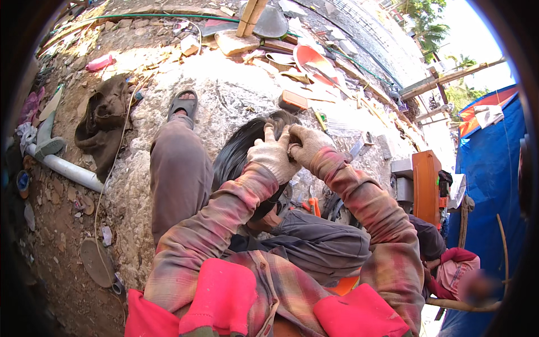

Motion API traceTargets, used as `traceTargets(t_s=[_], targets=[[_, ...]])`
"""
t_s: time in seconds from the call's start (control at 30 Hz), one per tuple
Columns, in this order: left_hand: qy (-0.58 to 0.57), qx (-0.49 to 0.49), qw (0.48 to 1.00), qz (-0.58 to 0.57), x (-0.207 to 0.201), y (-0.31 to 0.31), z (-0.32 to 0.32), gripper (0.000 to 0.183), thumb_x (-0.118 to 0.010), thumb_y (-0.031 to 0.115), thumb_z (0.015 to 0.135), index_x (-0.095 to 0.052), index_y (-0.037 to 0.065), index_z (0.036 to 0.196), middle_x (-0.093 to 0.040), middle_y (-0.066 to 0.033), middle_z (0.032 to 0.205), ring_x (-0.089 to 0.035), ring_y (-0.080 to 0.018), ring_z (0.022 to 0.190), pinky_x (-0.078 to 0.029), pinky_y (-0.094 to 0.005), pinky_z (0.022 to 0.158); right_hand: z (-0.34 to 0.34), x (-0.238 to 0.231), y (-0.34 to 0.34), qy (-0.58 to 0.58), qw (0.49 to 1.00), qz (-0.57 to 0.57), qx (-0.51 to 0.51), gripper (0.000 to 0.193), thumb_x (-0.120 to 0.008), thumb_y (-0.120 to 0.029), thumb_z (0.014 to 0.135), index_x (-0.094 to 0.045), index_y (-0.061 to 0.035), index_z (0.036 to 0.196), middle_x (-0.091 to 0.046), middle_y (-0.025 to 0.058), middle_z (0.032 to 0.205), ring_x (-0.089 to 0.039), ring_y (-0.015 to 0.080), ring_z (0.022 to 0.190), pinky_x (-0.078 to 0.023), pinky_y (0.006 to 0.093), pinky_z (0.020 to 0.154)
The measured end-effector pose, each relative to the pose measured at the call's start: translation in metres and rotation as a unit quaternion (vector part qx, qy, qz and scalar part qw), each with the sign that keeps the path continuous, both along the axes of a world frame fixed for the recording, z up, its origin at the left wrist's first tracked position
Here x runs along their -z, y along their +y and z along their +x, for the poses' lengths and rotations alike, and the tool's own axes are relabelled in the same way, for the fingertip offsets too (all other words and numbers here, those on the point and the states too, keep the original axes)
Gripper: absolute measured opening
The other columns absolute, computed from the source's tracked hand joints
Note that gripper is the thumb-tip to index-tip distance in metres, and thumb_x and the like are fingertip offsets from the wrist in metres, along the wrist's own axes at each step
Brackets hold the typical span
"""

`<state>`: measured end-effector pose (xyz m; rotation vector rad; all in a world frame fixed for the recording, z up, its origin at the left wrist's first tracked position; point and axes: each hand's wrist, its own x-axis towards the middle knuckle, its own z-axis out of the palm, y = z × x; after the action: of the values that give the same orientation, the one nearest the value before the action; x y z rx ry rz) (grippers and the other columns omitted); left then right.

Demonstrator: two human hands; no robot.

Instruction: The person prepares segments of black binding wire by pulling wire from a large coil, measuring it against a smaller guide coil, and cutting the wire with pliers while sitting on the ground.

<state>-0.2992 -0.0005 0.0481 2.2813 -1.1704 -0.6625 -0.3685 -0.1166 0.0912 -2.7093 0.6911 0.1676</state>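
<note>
My left hand [273, 155], in a pale knit glove, is closed with its fingers bent over a dark, glossy, rounded thing [238, 147] with hair-like strands. Its exact kind I cannot make out. My right hand [310, 145], gloved the same way, pinches close beside it, and the fingertips of both nearly meet. Whatever lies between them is hidden by the gloves. Below my hands, near my folded leg [317, 238], lies a tool with orange handles [314, 208], perhaps pliers. My other foot, in a grey sandal [183, 104], rests on the pale ground.
An orange-and-black box [293, 101] stands beyond my hands. Rubble, boards and an orange basin-like piece [314, 62] lie farther off. At left are brown cloth [104, 121] and a white pipe [76, 173]. An orange-brown box [426, 188], a blue tarp [491, 168] and another person [455, 269] are at right.
</note>
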Motion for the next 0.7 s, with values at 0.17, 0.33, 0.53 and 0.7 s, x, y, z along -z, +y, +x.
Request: traceTargets(t_s=[0.17, 0.33, 0.53, 0.7], targets=[[0.002, 0.001, 1.0, -0.004, 0.0, 0.0, -0.001, 0.089, -0.066, 0.055, 0.072, -0.027, 0.026, 0.146, -0.025, -0.0267, 0.147, -0.05, -0.0423, 0.115, -0.046, -0.0437, 0.092, -0.001, 0.009, -0.028, -0.009, 0.995, 0.074, 0.07, 0.028, -0.06, -0.016, 0.077, -0.059, 0.0, 0.1, -0.064, 0.0195, 0.088, -0.063, 0.031, 0.083, -0.049, 0.0371, 0.075], [0.0, 0.004, 1.0, -0.002, -0.004, 0.002, -0.002, 0.086, -0.064, 0.057, 0.074, -0.027, 0.028, 0.146, -0.025, -0.0259, 0.147, -0.05, -0.0425, 0.115, -0.046, -0.0451, 0.092, -0.003, 0.002, -0.037, 0.017, 0.962, 0.23, 0.147, 0.034, -0.06, -0.013, 0.076, -0.06, 0.0037, 0.106, -0.066, 0.018, 0.087, -0.066, 0.025, 0.075, -0.051, 0.035, 0.069], [0.0, 0.01, 1.0, -0.012, -0.004, 0.004, -0.003, 0.081, -0.063, 0.054, 0.077, -0.028, 0.028, 0.145, -0.026, -0.0252, 0.147, -0.05, -0.0421, 0.115, -0.046, -0.0458, 0.091, -0.004, -0.004, -0.042, 0.013, 0.963, 0.259, 0.076, 0.032, -0.057, -0.004, 0.071, -0.06, 0.0014, 0.102, -0.065, 0.0154, 0.079, -0.066, 0.0274, 0.072, -0.051, 0.0356, 0.066], [-0.003, 0.007, 1.0, -0.027, 0.002, 0.001, -0.004, 0.073, -0.063, 0.048, 0.077, -0.034, 0.03, 0.142, -0.027, -0.0237, 0.147, -0.052, -0.0396, 0.112, -0.048, -0.0468, 0.088, -0.019, -0.029, -0.016, -0.036, 0.968, 0.03, -0.247, 0.04, -0.057, -0.004, 0.07, -0.057, -0.0044, 0.11, -0.061, 0.0141, 0.096, -0.063, 0.0349, 0.084, -0.052, 0.0393, 0.072]])
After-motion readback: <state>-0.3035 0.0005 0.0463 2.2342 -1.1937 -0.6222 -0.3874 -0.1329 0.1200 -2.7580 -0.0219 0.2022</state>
